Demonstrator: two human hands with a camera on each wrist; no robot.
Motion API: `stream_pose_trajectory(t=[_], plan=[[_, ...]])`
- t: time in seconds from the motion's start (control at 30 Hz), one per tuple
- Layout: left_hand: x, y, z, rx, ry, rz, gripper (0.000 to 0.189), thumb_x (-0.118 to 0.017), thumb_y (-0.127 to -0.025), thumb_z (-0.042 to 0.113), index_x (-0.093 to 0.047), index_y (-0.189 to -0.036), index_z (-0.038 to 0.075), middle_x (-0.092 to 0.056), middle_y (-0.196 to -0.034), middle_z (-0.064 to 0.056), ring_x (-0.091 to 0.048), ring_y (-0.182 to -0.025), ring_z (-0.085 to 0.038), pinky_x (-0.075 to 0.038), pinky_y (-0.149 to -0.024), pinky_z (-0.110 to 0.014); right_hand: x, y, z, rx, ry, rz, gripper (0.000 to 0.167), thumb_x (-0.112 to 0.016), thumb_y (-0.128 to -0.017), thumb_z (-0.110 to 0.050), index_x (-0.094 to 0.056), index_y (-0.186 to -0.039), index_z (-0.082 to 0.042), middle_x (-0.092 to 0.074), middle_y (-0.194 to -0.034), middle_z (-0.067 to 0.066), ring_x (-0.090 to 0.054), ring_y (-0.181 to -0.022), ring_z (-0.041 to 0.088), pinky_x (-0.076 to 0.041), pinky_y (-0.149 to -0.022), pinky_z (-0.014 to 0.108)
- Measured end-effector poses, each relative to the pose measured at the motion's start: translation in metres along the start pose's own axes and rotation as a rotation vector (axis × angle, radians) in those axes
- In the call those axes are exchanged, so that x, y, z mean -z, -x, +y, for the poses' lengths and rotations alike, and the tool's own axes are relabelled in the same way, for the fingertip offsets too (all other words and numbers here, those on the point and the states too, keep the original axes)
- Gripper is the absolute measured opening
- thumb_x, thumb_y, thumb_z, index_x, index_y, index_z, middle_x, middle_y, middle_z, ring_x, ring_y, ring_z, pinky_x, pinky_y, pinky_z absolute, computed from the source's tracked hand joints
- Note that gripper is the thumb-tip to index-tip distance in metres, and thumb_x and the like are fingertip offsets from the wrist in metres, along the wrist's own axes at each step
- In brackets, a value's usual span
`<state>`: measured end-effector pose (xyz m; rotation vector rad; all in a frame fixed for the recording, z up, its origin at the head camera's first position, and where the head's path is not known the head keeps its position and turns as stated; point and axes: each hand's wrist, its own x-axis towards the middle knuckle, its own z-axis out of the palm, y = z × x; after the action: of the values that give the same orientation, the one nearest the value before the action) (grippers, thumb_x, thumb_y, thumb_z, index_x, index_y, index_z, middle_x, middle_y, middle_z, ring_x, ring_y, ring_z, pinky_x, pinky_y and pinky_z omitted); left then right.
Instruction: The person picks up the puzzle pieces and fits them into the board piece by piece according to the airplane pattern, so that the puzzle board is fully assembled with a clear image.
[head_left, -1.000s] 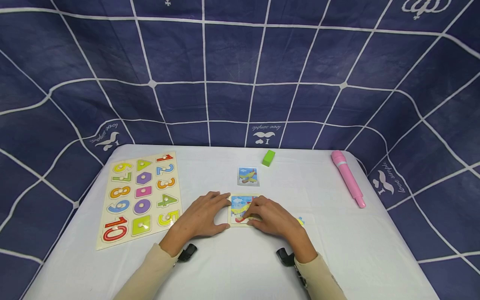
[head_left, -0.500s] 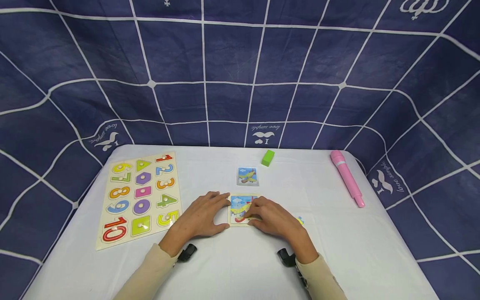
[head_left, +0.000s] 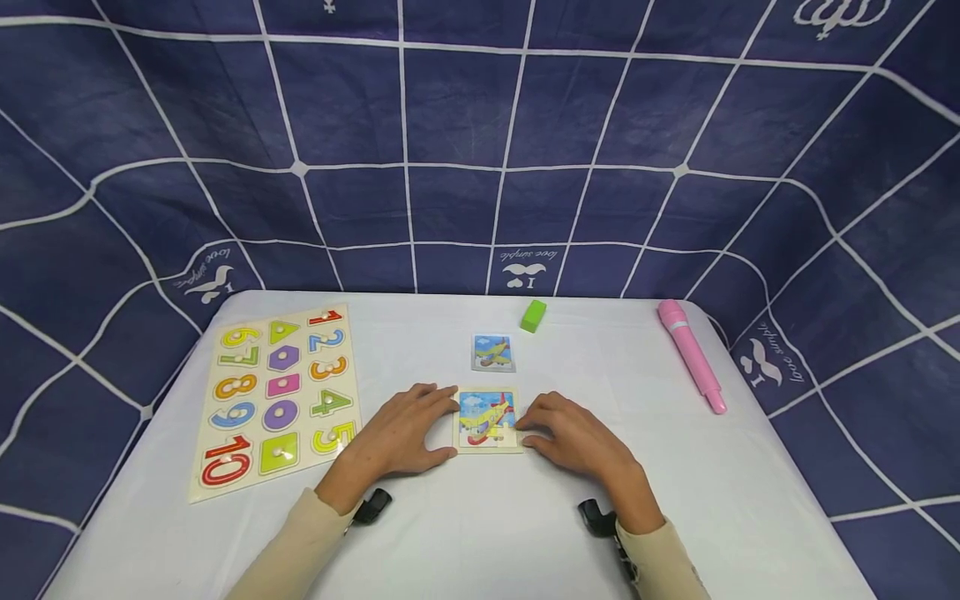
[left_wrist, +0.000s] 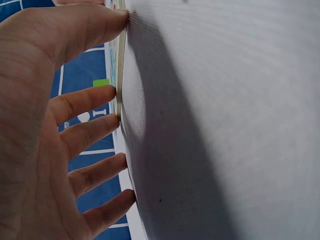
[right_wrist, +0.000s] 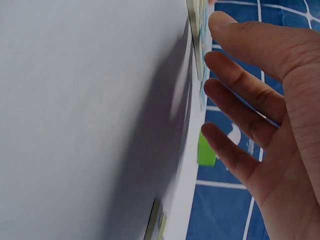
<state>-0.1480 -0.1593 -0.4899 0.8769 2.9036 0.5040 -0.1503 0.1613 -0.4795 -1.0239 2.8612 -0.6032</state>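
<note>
A small wooden jigsaw puzzle (head_left: 483, 408) with a yellow airplane picture lies flat in front of me. A pale bare patch shows at its lower right. My left hand (head_left: 401, 429) rests at the puzzle's left edge; in the left wrist view its thumb (left_wrist: 107, 26) and fingers are spread, with fingertips against that edge. My right hand (head_left: 581, 442) is at the right edge, fingers apart and nothing between them in the right wrist view. A thin wooden piece (right_wrist: 152, 220) lies on the table there, hidden by the right hand in the head view.
A picture card (head_left: 492, 353) with the same airplane lies beyond the puzzle, near a green block (head_left: 533, 316). To the left is a number-and-shape peg board (head_left: 202, 446). A pink microphone-shaped toy (head_left: 693, 358) lies far right. White cloth covers the table (head_left: 480, 533).
My right hand has moved off the puzzle picture to the right, uncovering the airplane and the pale patch. The yellow-and-blue piece beyond it is now covered. The left hand stays at the puzzle's edge.
</note>
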Motion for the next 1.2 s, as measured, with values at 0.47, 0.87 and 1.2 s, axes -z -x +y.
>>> stream_pose_trajectory(t=[0.47, 0.87, 1.2], plan=[[-0.001, 0.000, 0.001, 0.005, -0.001, 0.001, 0.067, -0.084, -0.089, 0.050, -0.066, -0.146, 0.021, -0.052, -0.164, -0.002, -0.045, -0.152, -0.032, -0.044, -0.118, -0.058, 0.013, 0.025, 0.015, -0.097, 0.004, 0.034, 0.029, -0.089, -0.091, -0.020, -0.082, -0.118, -0.016, -0.072, -0.114, -0.005, -0.065, -0.113, 0.015, -0.057, -0.102, 0.041], [-0.001, 0.000, 0.000, 0.005, -0.004, -0.004, 0.068, -0.083, -0.089, 0.053, -0.066, -0.147, 0.021, -0.051, -0.165, -0.001, -0.045, -0.152, -0.032, -0.044, -0.118, -0.058, 0.017, 0.046, 0.030, -0.155, 0.007, 0.055, 0.031, -0.091, -0.089, -0.019, -0.082, -0.119, -0.017, -0.072, -0.116, -0.006, -0.066, -0.114, 0.016, -0.057, -0.101, 0.043], [0.000, 0.000, 0.001, 0.022, 0.005, -0.017, 0.067, -0.082, -0.090, 0.053, -0.066, -0.147, 0.022, -0.050, -0.166, 0.000, -0.043, -0.154, -0.032, -0.041, -0.120, -0.058, 0.022, 0.061, 0.041, -0.191, 0.005, 0.065, 0.035, -0.092, -0.087, -0.020, -0.081, -0.120, -0.017, -0.072, -0.120, -0.006, -0.066, -0.118, 0.019, -0.057, -0.101, 0.046]])
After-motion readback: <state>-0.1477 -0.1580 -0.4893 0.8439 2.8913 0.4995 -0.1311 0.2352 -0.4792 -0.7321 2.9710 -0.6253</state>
